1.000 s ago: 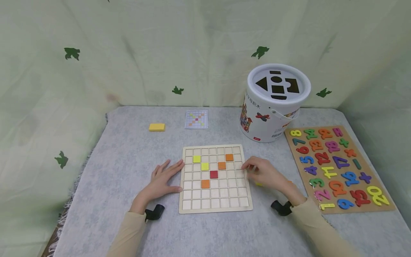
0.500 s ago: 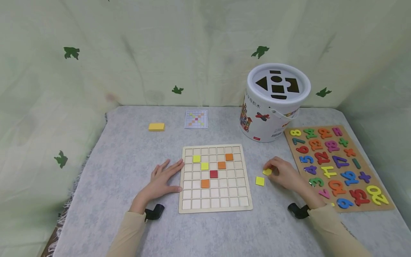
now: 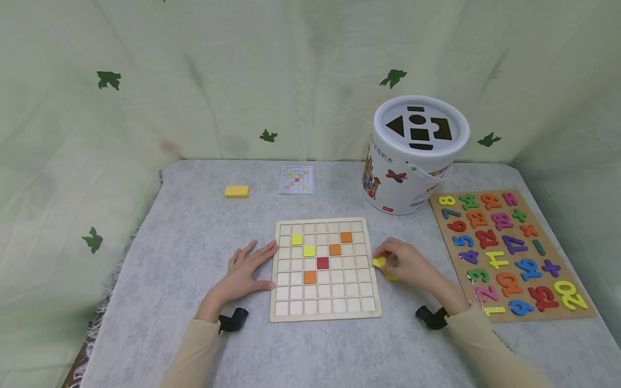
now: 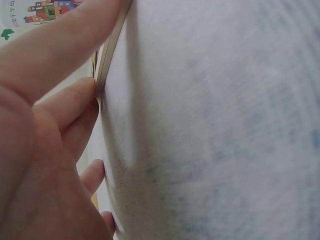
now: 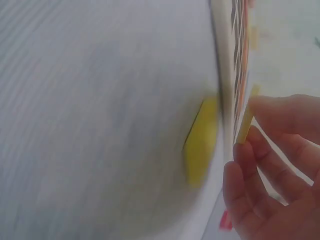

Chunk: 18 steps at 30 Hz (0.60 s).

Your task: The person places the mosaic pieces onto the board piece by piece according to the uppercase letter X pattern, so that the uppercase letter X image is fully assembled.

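A wooden grid board point(image 3: 330, 307) lies in the middle of the table, with yellow, orange and red square tiles in some of its cells. My left hand point(image 3: 245, 272) rests at the board's left edge, fingers spread, fingertips and thumb touching the rim. Beside the right edge, my right hand point(image 3: 405, 263) pinches a yellow square tile point(image 3: 379, 262) between thumb and fingers. In the right wrist view that tile point(image 5: 248, 117) is held edge-on, off the cloth. A second yellow tile point(image 5: 201, 142) lies on the cloth below, mostly covered by my right hand in the head view.
A small printed pattern card point(image 3: 297, 180) and a yellow block point(image 3: 236, 192) lie behind the board. A white bucket point(image 3: 407, 178) with shape holes in its lid stands back right. A number puzzle board point(image 3: 514, 253) lies at the right.
My right hand went rightward from the board's edge, took hold of a yellow tile, and came back left with it to the edge. My left hand has stayed in place.
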Available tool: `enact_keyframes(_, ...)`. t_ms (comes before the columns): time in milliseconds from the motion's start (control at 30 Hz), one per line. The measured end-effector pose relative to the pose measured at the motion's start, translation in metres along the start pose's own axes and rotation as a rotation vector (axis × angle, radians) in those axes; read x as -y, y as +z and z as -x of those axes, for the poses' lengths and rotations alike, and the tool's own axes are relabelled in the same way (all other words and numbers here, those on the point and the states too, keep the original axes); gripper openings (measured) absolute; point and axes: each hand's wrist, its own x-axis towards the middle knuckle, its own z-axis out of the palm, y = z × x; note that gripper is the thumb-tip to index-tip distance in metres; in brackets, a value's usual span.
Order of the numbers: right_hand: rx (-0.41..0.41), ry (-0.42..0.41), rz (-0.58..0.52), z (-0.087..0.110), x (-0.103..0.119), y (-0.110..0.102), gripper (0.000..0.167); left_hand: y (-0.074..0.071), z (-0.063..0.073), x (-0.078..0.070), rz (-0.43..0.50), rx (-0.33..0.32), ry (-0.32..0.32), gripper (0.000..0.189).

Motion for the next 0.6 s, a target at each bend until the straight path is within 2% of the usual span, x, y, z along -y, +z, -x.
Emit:
enact_keyframes(133,0.060,-0.081,-0.035,-0.008,0.017,0.013,0.023,0.000,0.000,0.000,0.005,0.001,0.001,0.087)
enact_keyframes(267,0.127,-0.121,-0.041,-0.018,0.034,0.026,0.022,0.000,0.001,0.000,0.008,0.001,-0.002,0.087)
enact_keyframes(433,0.170,-0.200,0.044,-0.028,0.049,0.040,0.021,0.000,0.000,0.000,0.007,0.000,-0.003,0.088)
enact_keyframes(600,0.174,-0.216,0.091,-0.031,0.056,0.047,0.021,0.001,0.000,0.001,0.003,-0.002,0.001,0.087)
